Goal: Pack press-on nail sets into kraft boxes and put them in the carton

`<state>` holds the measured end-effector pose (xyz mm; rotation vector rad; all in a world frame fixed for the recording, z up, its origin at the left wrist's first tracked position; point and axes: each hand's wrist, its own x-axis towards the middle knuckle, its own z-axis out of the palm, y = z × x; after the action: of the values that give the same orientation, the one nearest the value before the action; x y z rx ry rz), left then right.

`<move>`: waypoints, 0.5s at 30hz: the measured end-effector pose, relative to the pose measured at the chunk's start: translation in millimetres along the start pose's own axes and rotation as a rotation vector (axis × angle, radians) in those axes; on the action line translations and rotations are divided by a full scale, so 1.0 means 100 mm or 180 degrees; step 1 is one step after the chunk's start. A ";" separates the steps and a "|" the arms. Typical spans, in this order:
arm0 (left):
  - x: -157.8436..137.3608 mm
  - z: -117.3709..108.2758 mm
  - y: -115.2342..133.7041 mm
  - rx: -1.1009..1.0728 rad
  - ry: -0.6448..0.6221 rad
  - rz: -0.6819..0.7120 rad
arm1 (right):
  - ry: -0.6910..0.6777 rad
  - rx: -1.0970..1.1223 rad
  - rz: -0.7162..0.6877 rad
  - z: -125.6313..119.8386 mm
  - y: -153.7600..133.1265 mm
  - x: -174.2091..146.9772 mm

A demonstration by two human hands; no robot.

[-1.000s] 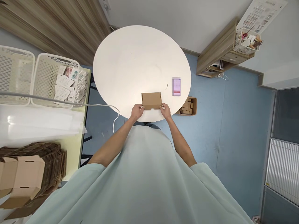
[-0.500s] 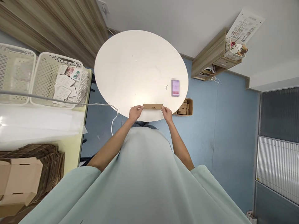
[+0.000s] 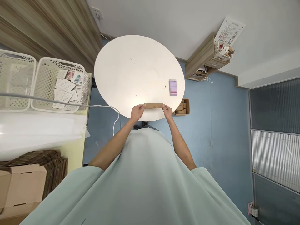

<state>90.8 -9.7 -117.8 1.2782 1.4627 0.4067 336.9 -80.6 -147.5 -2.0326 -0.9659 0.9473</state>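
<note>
A small brown cardboard box (image 3: pixel 153 106) is at the near edge of the round white table (image 3: pixel 140 68), its long side facing me. My left hand (image 3: pixel 137 112) grips its left end, thumb and fingers closed on the corner. At the right end, my right hand (image 3: pixel 167 112) holds the other corner in the same way. The box looks closed, with a half-round notch on its near side. Farther right on the tabletop lies a blurred purple rectangular item (image 3: pixel 173 87), apart from both hands.
An open carton of small brown boxes (image 3: pixel 182 107) stands below the table's right edge. To the left, a side table holds a white basket with packets (image 3: pixel 64 89), another basket (image 3: pixel 17 78), plastic sheeting (image 3: pixel 42 128) and flat cardboard blanks (image 3: pixel 28 184). A white cable (image 3: pixel 100 106) crosses toward the round table.
Both hands keep hold of the box ends, and the box's near face appears slightly more tilted up. The whole view has shifted a little with my head.
</note>
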 end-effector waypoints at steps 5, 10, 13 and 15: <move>-0.10 0.00 -0.10 0.0167 0.0057 -0.0076 | 0.0159 0.0170 0.0305 -0.01 0.07 -0.23; -0.15 0.06 -0.27 0.0351 0.0046 -0.0203 | 0.0006 0.0270 0.0648 0.00 0.18 -0.35; -0.12 0.12 -0.30 0.0384 0.0145 -0.0197 | -0.0052 0.0288 0.0755 0.01 0.19 -0.30; -0.08 0.14 -0.30 0.0365 0.0188 -0.0228 | -0.0079 0.0271 0.0774 0.02 0.17 -0.23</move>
<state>87.4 -32.9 -142.9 1.3093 1.5964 0.3193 330.0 -107.3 -155.1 -2.1020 -0.6885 1.1234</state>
